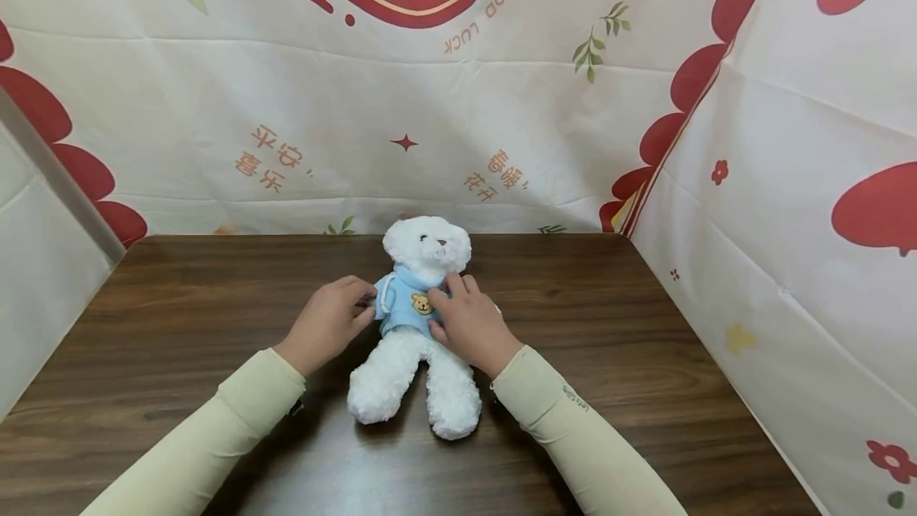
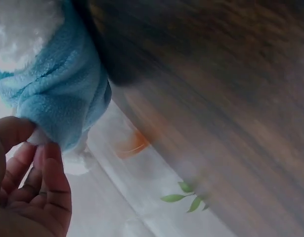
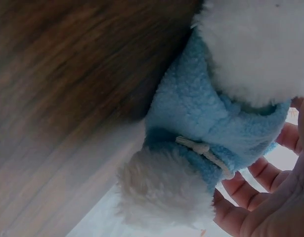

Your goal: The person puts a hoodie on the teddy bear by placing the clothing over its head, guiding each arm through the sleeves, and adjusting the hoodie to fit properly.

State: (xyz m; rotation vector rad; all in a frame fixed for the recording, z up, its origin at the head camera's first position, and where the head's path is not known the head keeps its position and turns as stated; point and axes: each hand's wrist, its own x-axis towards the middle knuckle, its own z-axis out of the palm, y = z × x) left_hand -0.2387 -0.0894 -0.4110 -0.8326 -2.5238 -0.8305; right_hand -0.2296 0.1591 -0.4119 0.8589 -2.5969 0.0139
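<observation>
A white plush teddy bear (image 1: 430,241) in a light blue hooded sweater (image 1: 404,317) sits on the brown wooden table, legs pointing toward me. A small bear face patch (image 1: 422,304) shows on its chest. My left hand (image 1: 331,318) pinches the end of the bear's sleeve between thumb and fingertips; the left wrist view shows the blue sleeve (image 2: 63,106) bunched there. Across the bear's other side lies my right hand (image 1: 473,321), its fingers spread over the sweater front. In the right wrist view, those loosely bent fingers (image 3: 240,190) touch the sweater beside a white drawstring (image 3: 201,150).
The wooden table (image 1: 609,381) reaches back to a printed white cloth (image 1: 358,110) with red shapes and lettering. A second cloth panel (image 1: 781,221) hangs along the right side. Pale sleeves cover both forearms.
</observation>
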